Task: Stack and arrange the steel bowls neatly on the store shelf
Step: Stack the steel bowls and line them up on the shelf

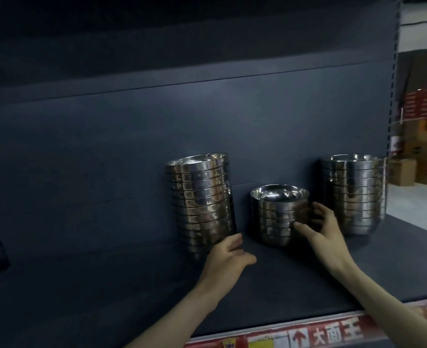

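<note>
Three stacks of steel bowls stand on the dark shelf (132, 285). The tall left stack (201, 199) leans to the left, and my left hand (228, 254) touches its base with fingers spread. In the middle is a short stack (279, 214); my right hand (325, 229) rests against its right side, fingers around the lower bowls. A tall right stack (354, 192) stands upright near the shelf's right end, apart from both hands.
The shelf's dark back panel (157, 134) rises behind the stacks. A red and yellow price strip (320, 332) runs along the front edge. Cardboard boxes (423, 146) are piled past the shelf's right end. Bare shelf surface extends to the left.
</note>
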Demonstrator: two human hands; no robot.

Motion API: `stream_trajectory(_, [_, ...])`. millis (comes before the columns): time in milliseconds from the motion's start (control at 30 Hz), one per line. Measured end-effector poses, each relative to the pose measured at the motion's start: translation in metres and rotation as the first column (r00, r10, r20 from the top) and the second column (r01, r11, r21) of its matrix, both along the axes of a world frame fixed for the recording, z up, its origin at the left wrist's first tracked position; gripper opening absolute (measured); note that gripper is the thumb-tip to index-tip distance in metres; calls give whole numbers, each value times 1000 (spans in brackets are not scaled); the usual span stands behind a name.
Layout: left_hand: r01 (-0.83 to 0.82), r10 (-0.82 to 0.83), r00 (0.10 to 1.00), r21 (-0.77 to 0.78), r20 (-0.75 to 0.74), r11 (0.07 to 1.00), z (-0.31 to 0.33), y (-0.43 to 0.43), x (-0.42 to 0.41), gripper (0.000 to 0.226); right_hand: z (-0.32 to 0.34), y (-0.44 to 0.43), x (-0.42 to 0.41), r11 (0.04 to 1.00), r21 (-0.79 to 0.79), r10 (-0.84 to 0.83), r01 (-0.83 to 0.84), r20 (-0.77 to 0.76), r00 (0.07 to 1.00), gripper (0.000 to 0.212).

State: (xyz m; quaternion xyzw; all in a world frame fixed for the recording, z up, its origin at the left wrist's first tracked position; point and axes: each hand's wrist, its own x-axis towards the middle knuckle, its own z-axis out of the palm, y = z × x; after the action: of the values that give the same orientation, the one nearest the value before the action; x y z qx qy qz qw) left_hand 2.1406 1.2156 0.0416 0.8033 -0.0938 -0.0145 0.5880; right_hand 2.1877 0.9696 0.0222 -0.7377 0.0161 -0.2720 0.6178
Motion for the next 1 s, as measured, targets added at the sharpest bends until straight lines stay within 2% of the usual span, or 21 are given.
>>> stream_trajectory(100, [39, -39, 999, -11, -16, 999, 0, -27, 11, 94, -5, -1, 3, 999, 44, 20, -20, 12, 1000, 72])
stream_trajectory(200, [-8, 6, 999, -57, -43, 998, -2, -46, 24, 95, -7, 0, 7, 999, 23, 39, -39, -9, 999, 76])
stream_trajectory(300, [-34, 26, 997, -95, -78, 995, -5, -60, 32, 105, -9, -3, 11, 998, 11, 59, -59, -52, 997, 75])
stream_trajectory(333, [-42, 33, 996, -102, -85, 994, -7, -64, 34, 102, -9, -3, 11, 998, -8, 65, -65, -64, 996, 72])
stream_trajectory(367, [-54, 44, 996, -114, -81, 992, -10, -67, 37, 90, -9, -4, 12, 997, -22, 67, -68, -65, 996, 71])
stream_trajectory(433, [-27, 19, 998, -129, -60, 991, -18, -72, 42, 55, -11, -5, 14, 997, -32, 64, -66, -58, 996, 70])
stream_trajectory(500, [-8, 2, 999, -125, -47, 992, -25, -74, 46, 50, -13, -7, 15, 996, -47, 69, -71, -55, 996, 74])
stream_trajectory(633, [7, -12, 999, -106, -48, 994, -21, -73, 42, 60, -15, -7, 16, 991, -96, 88, -94, -62, 994, 77])
stream_trajectory(733, [34, -39, 998, -107, -51, 994, -16, -73, 37, 94, -16, -7, 17, 983, -132, 119, -125, -55, 991, 76])
stream_trajectory(867, [36, -43, 997, -108, -57, 994, -19, -67, 35, 113, -17, -7, 17, 962, -205, 171, -179, -54, 984, 77])
stream_trajectory(1000, [21, -26, 999, -100, -44, 995, -19, -58, 27, 104, -17, -6, 17, 937, -262, 226, -232, -54, 973, 61])
